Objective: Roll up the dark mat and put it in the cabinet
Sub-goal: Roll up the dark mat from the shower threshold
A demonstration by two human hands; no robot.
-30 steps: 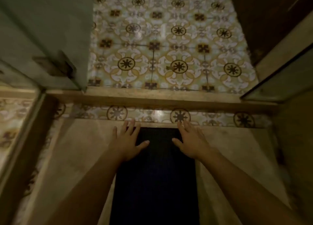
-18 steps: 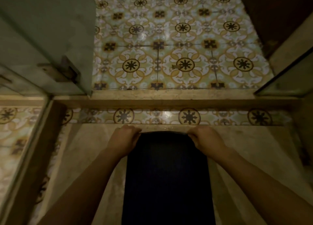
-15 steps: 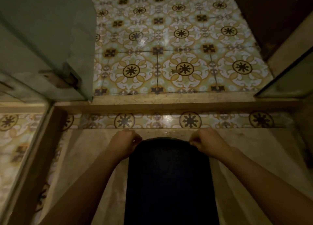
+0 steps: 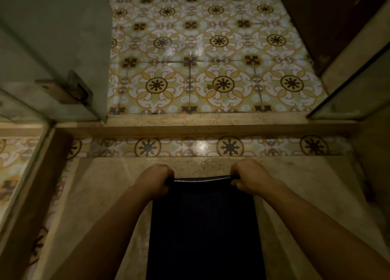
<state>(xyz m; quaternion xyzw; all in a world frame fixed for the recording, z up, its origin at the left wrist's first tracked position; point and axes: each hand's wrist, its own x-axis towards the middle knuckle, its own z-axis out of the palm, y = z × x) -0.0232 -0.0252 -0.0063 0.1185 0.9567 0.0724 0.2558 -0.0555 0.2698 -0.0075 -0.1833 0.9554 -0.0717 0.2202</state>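
At the far left stands a pale green door (image 4: pixel 52 47) with a metal latch plate (image 4: pixel 69 90), swung open over a patterned tile floor (image 4: pixel 211 69), and below it a stone threshold (image 4: pixel 190 123) runs across the view. Nearer the camera, the left hand (image 4: pixel 153 181) is curled into a fist around the far left corner of the dark mat (image 4: pixel 204 227), fingers wrapped over its edge. Between the two hands that far edge (image 4: pixel 201 179) is lifted and turned back on itself into a thin, glossy lip, which reads as the very first curl of a roll and no more. The right hand (image 4: pixel 250 178) mirrors the left, closed tight on the far right corner of the mat. The rest of the mat lies flat on the plain beige floor slab (image 4: pixel 95 195), running towards the person and out of the bottom of the view, so its full length cannot be seen. By my judgement the task has only just begun: the grip is taken and the leading edge is folded over, but nearly the whole mat is left to roll towards the body. After that the roll must be lifted and carried off. No cabinet can be told for certain here; the dark panel (image 4: pixel 316 16) at the upper right might be furniture, but it is too dim to say.
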